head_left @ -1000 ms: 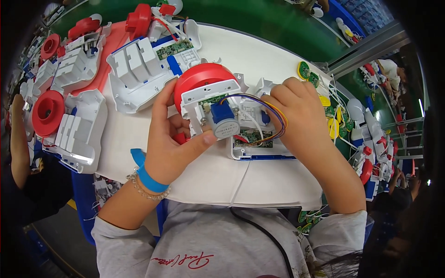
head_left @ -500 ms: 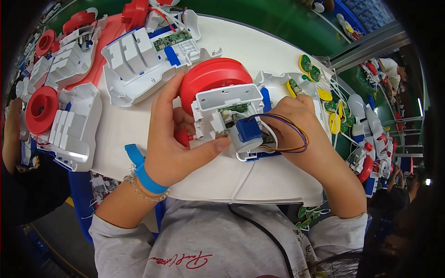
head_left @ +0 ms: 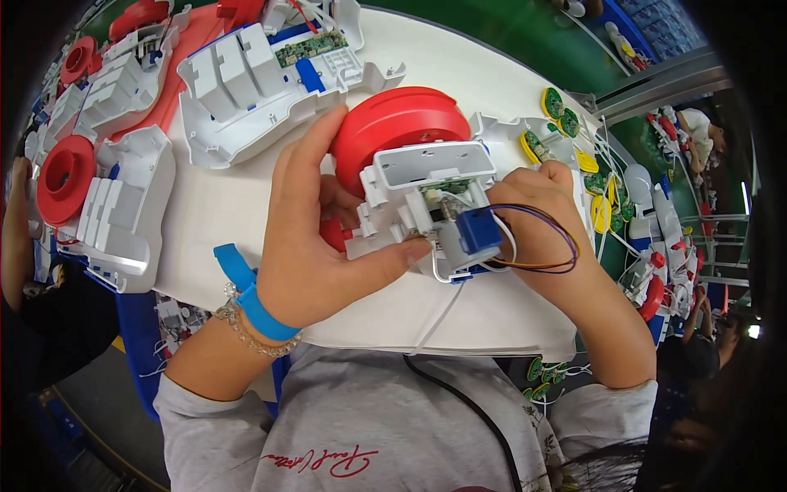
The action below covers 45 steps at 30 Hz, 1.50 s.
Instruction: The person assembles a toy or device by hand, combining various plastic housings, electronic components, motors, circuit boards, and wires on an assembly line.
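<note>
The left hand (head_left: 316, 238) is clamped on a white plastic housing (head_left: 434, 160) that carries a large, glossy red round cap (head_left: 398, 123); the thumb presses its near edge and the fingers reach behind it. The housing is held to the right of that palm, above the white-covered desk (head_left: 221, 221).

Over the last second the housing has shifted to the right and turned. The small grey motor with a blue plastic block (head_left: 479, 230), whose round end faced upward, now shows its blue block toward the right hand (head_left: 537, 201). The thin purple, orange and dark wires (head_left: 570, 246), which ran up to the right hand's fingers, now loop over the back of that hand. The turn seems to bring the wired side within easier reach of the right hand while the left hand alone steadies the part.

The right hand is curled beside the housing's right side; its fingertips are hidden, so I cannot tell whether they are apart or pinching something. Just beyond its knuckles lie green circuit boards with yellow edges (head_left: 561, 111). Beyond the left hand's fingertips sits an open white plastic shell with three block-shaped compartments (head_left: 246, 115).
</note>
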Available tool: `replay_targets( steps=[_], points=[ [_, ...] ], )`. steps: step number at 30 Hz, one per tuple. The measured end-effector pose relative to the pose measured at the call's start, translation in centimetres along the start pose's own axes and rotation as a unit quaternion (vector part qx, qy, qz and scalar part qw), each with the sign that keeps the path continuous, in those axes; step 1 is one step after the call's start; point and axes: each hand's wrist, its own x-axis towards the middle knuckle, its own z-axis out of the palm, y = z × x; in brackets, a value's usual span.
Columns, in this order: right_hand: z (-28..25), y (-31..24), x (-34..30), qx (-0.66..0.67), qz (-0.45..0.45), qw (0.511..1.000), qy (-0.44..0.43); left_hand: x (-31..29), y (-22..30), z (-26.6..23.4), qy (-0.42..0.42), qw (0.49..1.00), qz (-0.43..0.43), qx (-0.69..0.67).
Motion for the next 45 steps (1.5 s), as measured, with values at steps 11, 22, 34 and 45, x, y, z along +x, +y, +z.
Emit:
replay_targets(
  steps=[11,22,34,45],
  points=[
    [-0.5,-0.2,-0.1,-0.048,0.015,0.999,-0.006,0.4,0.4,0.1,-0.080,0.996,0.018,0.028],
    [-0.8,0.2,1.0,-0.046,-0.054,0.996,-0.058,-0.2,0.8,-0.6,-0.087,0.994,-0.033,0.051],
    [0.5,3.3,4.3,-0.015,-0.026,0.985,-0.167,-0.2,0.6,-0.1,-0.054,0.998,-0.032,0.028],
    [-2.3,2.1,1.9,-0.028,-0.054,0.998,-0.004,0.2,0.3,0.0,-0.045,0.998,-0.020,0.029]
  ],
)
